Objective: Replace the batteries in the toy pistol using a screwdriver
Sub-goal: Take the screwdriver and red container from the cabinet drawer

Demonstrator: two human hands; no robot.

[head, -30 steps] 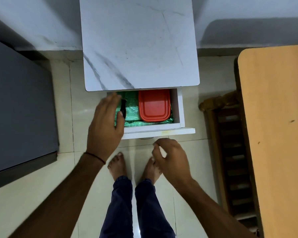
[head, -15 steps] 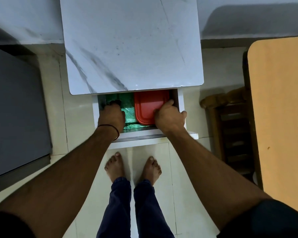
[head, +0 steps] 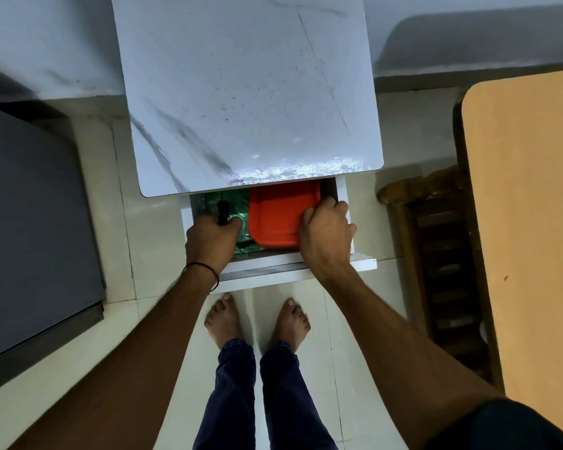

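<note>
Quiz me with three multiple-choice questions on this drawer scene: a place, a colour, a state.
1. Where is the flat red plastic box? A on the tabletop; B in the open white drawer; C on the floor.
2. What colour is the crinkled plastic sheet beside it? A green; B blue; C yellow.
3. What is the right hand doing? A hanging free; B gripping the box's edge; C pressing the floor.
Answers: B, drawer walls surround it; A, green shows left of the box; B, its fingers curl round the box's right rim.
</note>
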